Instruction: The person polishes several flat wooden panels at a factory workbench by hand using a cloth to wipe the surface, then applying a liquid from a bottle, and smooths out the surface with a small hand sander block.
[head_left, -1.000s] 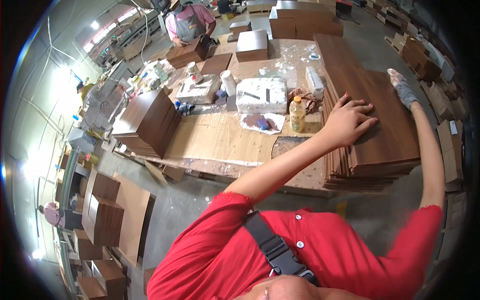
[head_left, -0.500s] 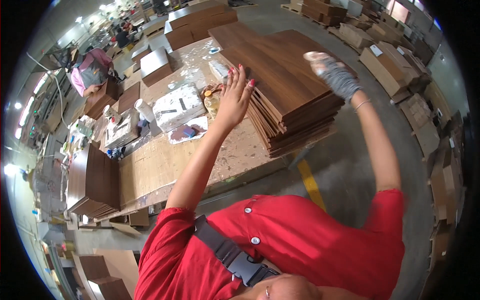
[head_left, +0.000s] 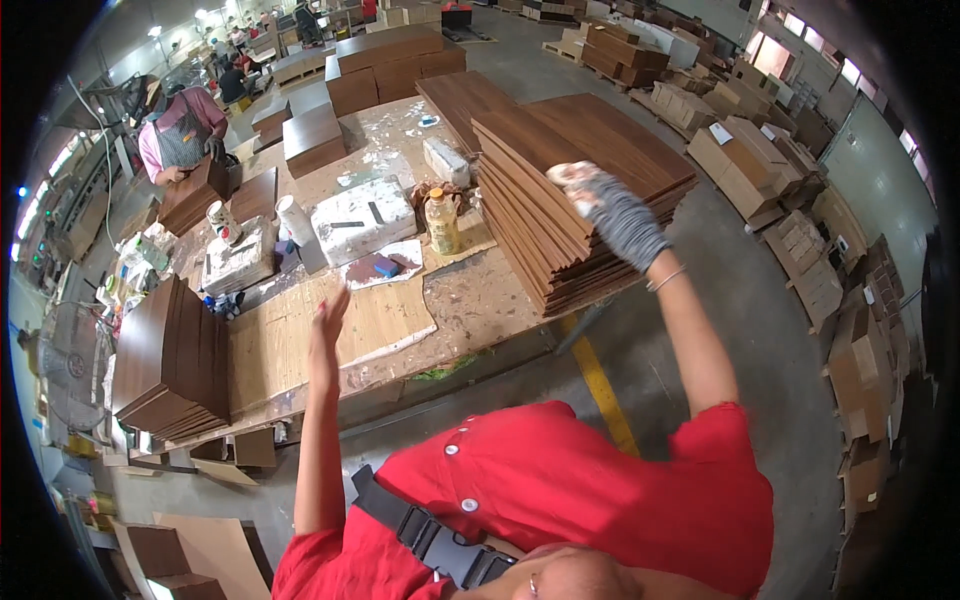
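The right hand (head_left: 612, 205), in a grey glove, was closed around a pale wad — perhaps a rag — raised in front of the tall stack of brown boards (head_left: 570, 190) at the right end of the workbench (head_left: 470, 300). The left hand (head_left: 328, 305) hung open and empty over a pale board (head_left: 340, 325) on the bench — no grip yet. The tall stack looked undisturbed, so most handling seemed left

Single head-worn fisheye, looking steeply down and forward from above the person's red shirt (head_left: 600, 500). Workbench (head_left: 400, 310) sits mid-frame, near; stack of brown boards (head_left: 590, 170) upper centre-right. Factory floor curves away toward the rim, heavy barrel bend. Only this one view, so no shared area.
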